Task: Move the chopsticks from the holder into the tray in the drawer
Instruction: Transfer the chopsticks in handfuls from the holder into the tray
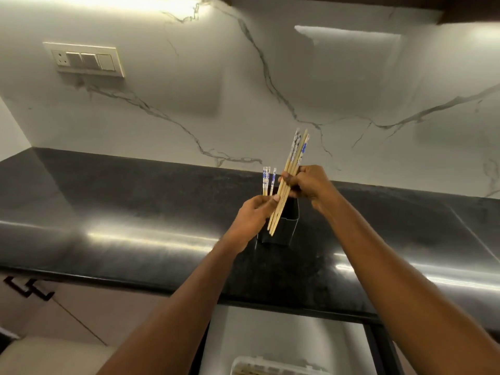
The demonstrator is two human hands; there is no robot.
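While the bundle is up in the air, the thing to watch is how it sits relative to what's below. Going left to right: a few blue-patterned chopsticks [267, 181] are standing upright in the black holder [278, 228], which sits on the dark surface [108, 212]. The left hand [253, 216] is just in front of the holder, fingers curled closed around the lower part of the lifted chopsticks [288, 182], near their plain tips. Those lifted ones run on a steep diagonal, patterned ends up and leaning right, tips down and left. The right hand [311, 186] is clamped shut on the same bundle higher up, around the middle.

So both hands share one bundle, right hand with the firmer wrap as far as I can tell. The tray [270, 368] is barely peeking in at the bottom edge, inside the open drawer [286, 334], straight back toward the person and below the surface's front edge. I'd guess the bundle needs to come down and toward the body, and get tipped from near-upright to flat so its long axis lines up with the tray. Which compartment, can't tell.
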